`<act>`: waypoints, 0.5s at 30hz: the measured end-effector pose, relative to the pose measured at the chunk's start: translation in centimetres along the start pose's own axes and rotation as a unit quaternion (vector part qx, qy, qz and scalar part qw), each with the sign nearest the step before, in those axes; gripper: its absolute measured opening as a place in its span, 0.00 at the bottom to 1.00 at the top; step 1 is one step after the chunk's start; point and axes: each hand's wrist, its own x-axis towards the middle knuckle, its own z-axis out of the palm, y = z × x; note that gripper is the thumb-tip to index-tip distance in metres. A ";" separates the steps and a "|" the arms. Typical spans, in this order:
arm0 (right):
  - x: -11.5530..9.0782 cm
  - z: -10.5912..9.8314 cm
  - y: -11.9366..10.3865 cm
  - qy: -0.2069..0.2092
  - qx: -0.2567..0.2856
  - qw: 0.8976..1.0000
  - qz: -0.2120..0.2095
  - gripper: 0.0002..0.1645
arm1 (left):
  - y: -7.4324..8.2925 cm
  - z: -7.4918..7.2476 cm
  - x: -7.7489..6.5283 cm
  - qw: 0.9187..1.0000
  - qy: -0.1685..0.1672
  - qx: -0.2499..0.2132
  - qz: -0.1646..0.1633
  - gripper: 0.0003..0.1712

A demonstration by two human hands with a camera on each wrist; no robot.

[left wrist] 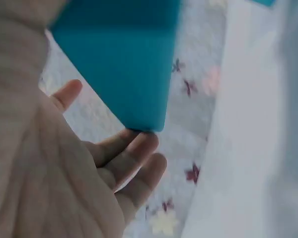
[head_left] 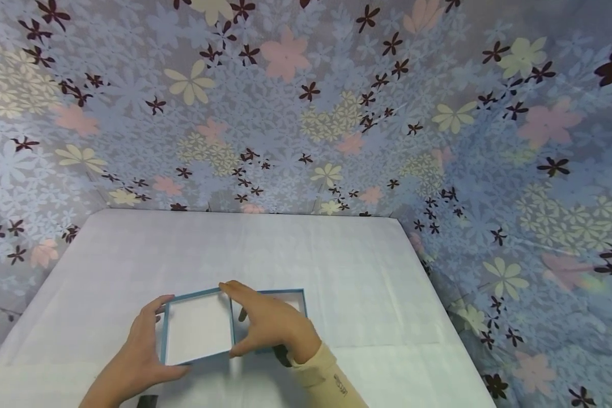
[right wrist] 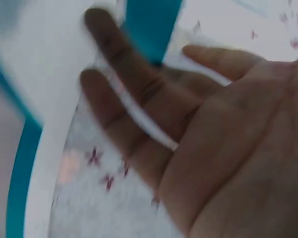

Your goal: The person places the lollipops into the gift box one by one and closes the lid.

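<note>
Both hands hold a shallow square box (head_left: 199, 326), white inside with thin blue walls, tilted above the white table. My left hand (head_left: 137, 345) grips its left side, thumb near the bottom corner and fingers at the top one. Across from it my right hand (head_left: 272, 320) spans the right side, thumb low and index finger at the upper corner. In the left wrist view the teal outer wall (left wrist: 124, 74) meets the fingertips at its corner. A second blue-edged box (head_left: 297, 296) lies on the table, partly hidden behind the right hand.
The white table (head_left: 357, 272) reaches back to a wall of flowered cloth (head_left: 285, 113), which also hangs along both sides. A small dark object (head_left: 147, 401) shows at the bottom edge beside the left wrist.
</note>
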 end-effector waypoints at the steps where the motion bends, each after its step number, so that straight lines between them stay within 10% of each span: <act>1: -0.7 -0.5 0.6 0.006 0.036 0.999 -0.011 0.69 | 0.4 0.2 0.2 1.000 -0.007 -0.019 0.000 0.81; 6: -3.8 -1.8 3.9 0.056 0.172 0.983 -0.042 0.53 | 2.4 1.5 1.3 0.996 -0.020 -0.081 0.022 0.86; 11: -6.5 -2.9 5.8 0.103 0.236 0.966 0.015 0.39 | 4.2 3.6 2.7 0.993 0.046 -0.007 0.106 0.84; 15: -8.0 -3.9 6.2 0.130 0.236 0.960 0.081 0.34 | 5.1 4.9 3.3 0.973 0.127 0.060 0.183 0.77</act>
